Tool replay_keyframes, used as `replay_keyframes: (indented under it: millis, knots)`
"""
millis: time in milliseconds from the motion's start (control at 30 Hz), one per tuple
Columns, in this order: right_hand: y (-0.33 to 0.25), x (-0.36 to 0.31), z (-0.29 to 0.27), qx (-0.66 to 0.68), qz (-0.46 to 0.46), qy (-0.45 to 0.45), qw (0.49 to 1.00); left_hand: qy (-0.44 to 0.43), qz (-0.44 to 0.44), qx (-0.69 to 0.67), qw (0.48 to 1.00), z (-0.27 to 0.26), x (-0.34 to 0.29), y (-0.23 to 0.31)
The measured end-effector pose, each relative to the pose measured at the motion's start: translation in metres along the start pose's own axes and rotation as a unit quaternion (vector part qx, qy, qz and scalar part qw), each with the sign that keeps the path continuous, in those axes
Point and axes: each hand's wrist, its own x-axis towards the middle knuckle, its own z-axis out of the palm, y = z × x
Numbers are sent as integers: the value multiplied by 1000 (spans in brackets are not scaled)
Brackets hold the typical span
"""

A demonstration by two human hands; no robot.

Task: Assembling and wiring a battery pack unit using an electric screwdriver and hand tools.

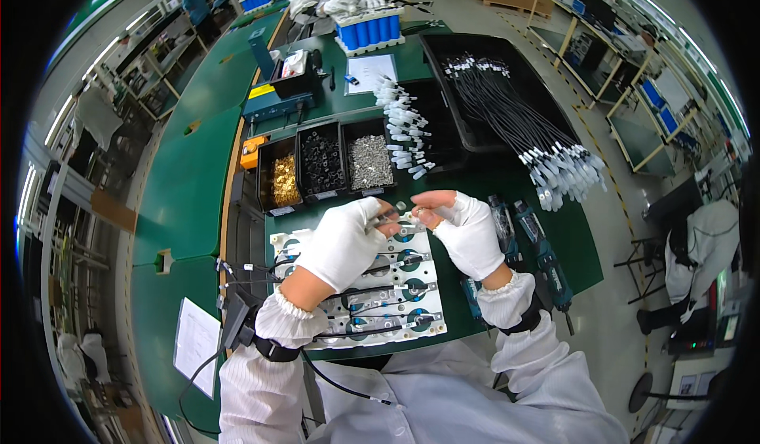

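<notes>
My left hand [336, 242], in a white glove with bare fingertips, is above a white plastic battery frame [434, 293]. Its fingers are closed around something small that I cannot make out. Just to the right, my right hand [469, 236], gloved the same way, has thumb and fingertips pinched together. A tiny clear piece [401, 205] shows between the two hands; which hand holds it is unclear. Metal strips and black cables [372, 289] cross the frame, with blue-green cell ends in its round openings. The left hand and forearm hide part of the frame.
Beyond my hands stand bins of gold parts [283, 181], black parts [322, 163] and silver parts [370, 163]. Black cables with white-sleeved ends [554, 171] lie in and over a black tray [443, 56]. Electric screwdrivers [545, 250] lie right. Across the table, another person handles a blue battery pack [370, 32].
</notes>
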Motion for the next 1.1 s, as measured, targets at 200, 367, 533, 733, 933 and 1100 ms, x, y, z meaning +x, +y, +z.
replay_keyframes:
  millis: [200,367,533,733,933,1100]
  knots:
    - [8,-1,-11,-81,-32,-47,995,8,5,16,1000,0,-1,1]
    - [7,-1,-12,-72,-9,-34,997,4,11,14,1000,0,-1,3]
    - [-6,-4,-9,-210,-99,-41,972,-19,-24,-17,999,-4,-1,6]
    - [-14,-12,-5,-365,-245,-37,897,-18,-6,-45,999,-2,-2,-2]
    - [-9,-3,-7,-443,-362,-55,819,-32,-52,-75,995,-3,-1,-4]
    - [-6,-2,2,-260,-83,12,962,33,18,34,999,1,-2,-10]
